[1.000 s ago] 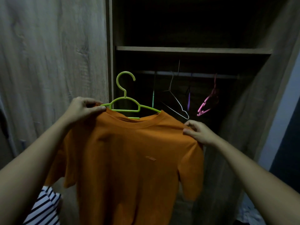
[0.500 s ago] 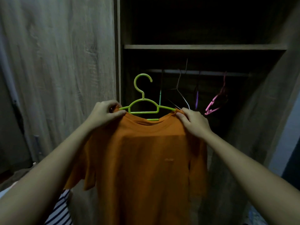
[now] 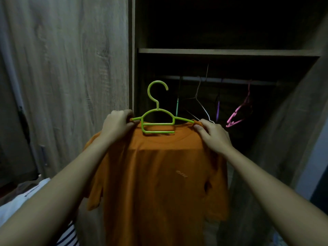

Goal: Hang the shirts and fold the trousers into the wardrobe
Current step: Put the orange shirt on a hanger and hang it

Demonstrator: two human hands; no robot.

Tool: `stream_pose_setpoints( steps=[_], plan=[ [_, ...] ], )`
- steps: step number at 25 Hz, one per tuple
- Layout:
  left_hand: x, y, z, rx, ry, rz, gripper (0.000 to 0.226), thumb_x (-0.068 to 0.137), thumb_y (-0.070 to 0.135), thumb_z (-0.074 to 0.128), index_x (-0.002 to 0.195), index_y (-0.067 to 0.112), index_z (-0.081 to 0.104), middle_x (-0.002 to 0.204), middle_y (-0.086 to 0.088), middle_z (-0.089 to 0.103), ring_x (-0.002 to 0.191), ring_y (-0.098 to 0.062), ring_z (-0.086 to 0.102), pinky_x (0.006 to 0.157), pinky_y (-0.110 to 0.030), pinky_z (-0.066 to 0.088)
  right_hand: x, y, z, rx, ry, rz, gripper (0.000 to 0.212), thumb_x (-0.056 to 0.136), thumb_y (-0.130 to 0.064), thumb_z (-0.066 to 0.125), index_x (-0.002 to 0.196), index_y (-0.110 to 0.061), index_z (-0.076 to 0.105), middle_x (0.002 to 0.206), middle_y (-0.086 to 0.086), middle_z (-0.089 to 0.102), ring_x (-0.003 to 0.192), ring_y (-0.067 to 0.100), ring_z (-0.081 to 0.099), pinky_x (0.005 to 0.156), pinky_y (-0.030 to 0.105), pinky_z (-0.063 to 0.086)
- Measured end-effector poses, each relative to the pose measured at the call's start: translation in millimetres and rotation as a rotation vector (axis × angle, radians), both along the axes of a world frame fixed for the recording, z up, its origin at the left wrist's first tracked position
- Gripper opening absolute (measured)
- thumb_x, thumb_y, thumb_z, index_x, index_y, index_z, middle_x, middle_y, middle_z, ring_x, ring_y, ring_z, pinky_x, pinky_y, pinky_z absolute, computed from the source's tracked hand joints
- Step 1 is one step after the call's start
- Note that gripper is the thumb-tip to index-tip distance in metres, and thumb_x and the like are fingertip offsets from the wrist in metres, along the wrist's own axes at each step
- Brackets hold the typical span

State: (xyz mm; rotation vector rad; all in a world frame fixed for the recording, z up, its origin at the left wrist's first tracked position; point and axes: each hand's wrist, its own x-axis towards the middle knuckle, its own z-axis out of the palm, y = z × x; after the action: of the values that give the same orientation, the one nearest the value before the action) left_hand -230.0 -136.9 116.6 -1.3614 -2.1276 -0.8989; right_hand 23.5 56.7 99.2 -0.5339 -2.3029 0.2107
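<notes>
Both hands have closed in toward the collar since the earlier frames, and the shirt has risen nearer the wardrobe opening. Left hand pinches cloth and the left tip of the green hanger; right hand pinches the shoulder at the right tip, fingers curled on both. Shirt hangs from the hanger in front of the person, not yet on the rail. Rail lies above and beyond the upright hook, deeper in and to the right, so the right hand is nearer. Hanger's long axis runs along the rail, so I judge it must turn crosswise, then lift. Rail holds only bare hangers: wire, pink, two thin coloured ones; shelf above too dark to tell
</notes>
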Motion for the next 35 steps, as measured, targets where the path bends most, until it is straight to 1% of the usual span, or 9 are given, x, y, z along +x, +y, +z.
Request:
stream_pose_setpoints(
  steps=[3,5,11,16,21,25,28,31,35],
  plan=[
    [-7,-18,13,-0.151,-0.222,-0.322,0.017,0.084,0.034,0.066,0.1,0.031,0.059,0.095,0.015,0.057,0.086,0.001,0.053,0.073,-0.015,0.043,12,16,-4,-0.11,0.057,-0.03,0.017,0.094,-0.048,0.04,0.098,-0.039,0.055,0.084,-0.016,0.058,0.085,0.008,0.054,0.074,0.031,0.041],
    [-14,-26,11,-0.166,-0.329,-0.351,0.0,0.088,0.033,0.059,0.089,0.033,0.059,0.089,0.014,0.059,0.08,0.0,0.057,0.068,-0.013,0.041,16,25,-5,-0.158,0.083,-0.02,0.023,0.092,-0.052,0.041,0.1,-0.038,0.057,0.089,-0.014,0.06,0.088,0.009,0.056,0.079,0.034,0.046],
    [-17,-24,-10,-0.003,-0.454,-0.459,0.016,0.088,0.032,0.056,0.098,0.027,0.067,0.088,0.005,0.07,0.086,-0.002,0.065,0.071,-0.018,0.053,16,26,16,-0.117,-0.129,0.052,0.023,0.093,-0.05,0.04,0.103,-0.036,0.056,0.089,-0.011,0.062,0.084,0.005,0.058,0.068,0.021,0.045],
    [-16,-21,-14,-0.013,-0.462,-0.468,0.014,0.085,0.035,0.057,0.097,0.032,0.065,0.093,0.03,0.066,0.088,0.005,0.064,0.066,-0.011,0.052,14,23,23,-0.098,-0.118,0.1,0.02,0.095,-0.043,0.043,0.101,-0.033,0.059,0.09,-0.007,0.063,0.082,0.006,0.059,0.07,0.026,0.049],
    [-33,-29,-22,-0.016,-0.491,-0.42,0.064,0.059,0.079,0.059,0.094,0.025,0.067,0.089,0.006,0.068,0.082,-0.004,0.065,0.065,-0.017,0.051,17,26,17,-0.136,0.032,0.077,0.015,0.094,-0.039,0.045,0.095,-0.034,0.059,0.087,-0.009,0.062,0.086,0.007,0.057,0.075,0.026,0.046],
    [-47,-34,-46,-0.124,-0.759,-0.366,0.044,0.074,0.04,0.074,0.11,0.021,0.059,0.107,0.0,0.062,0.093,-0.016,0.064,0.073,-0.025,0.05,24,28,17,-0.146,0.093,0.04,0.015,0.093,-0.04,0.047,0.097,-0.033,0.06,0.091,-0.007,0.064,0.092,0.014,0.058,0.084,0.037,0.048],
    [-57,-39,-59,-0.226,-0.736,-0.234,0.034,0.077,0.032,0.071,0.103,0.01,0.064,0.1,-0.008,0.068,0.089,-0.022,0.067,0.071,-0.027,0.05,32,30,16,-0.142,0.086,0.017,0.016,0.093,-0.04,0.047,0.098,-0.033,0.059,0.093,-0.006,0.062,0.095,0.017,0.058,0.086,0.042,0.048],
    [-50,-52,-40,-0.357,-0.733,-0.242,0.039,0.078,0.019,0.071,0.115,0.018,0.058,0.114,-0.006,0.062,0.105,-0.022,0.06,0.091,-0.035,0.048,38,27,14,-0.144,0.068,0.058,0.016,0.093,-0.039,0.048,0.099,-0.031,0.061,0.091,-0.008,0.062,0.093,0.014,0.058,0.087,0.042,0.048],
    [-7,-54,9,-0.282,-0.666,-0.505,0.066,0.063,0.05,0.07,0.124,0.035,0.048,0.126,0.006,0.054,0.115,-0.01,0.052,0.095,-0.028,0.043,37,19,12,-0.169,0.03,0.114,0.013,0.093,-0.04,0.046,0.092,-0.037,0.059,0.088,-0.009,0.062,0.088,0.009,0.058,0.085,0.04,0.05]
  ],
)
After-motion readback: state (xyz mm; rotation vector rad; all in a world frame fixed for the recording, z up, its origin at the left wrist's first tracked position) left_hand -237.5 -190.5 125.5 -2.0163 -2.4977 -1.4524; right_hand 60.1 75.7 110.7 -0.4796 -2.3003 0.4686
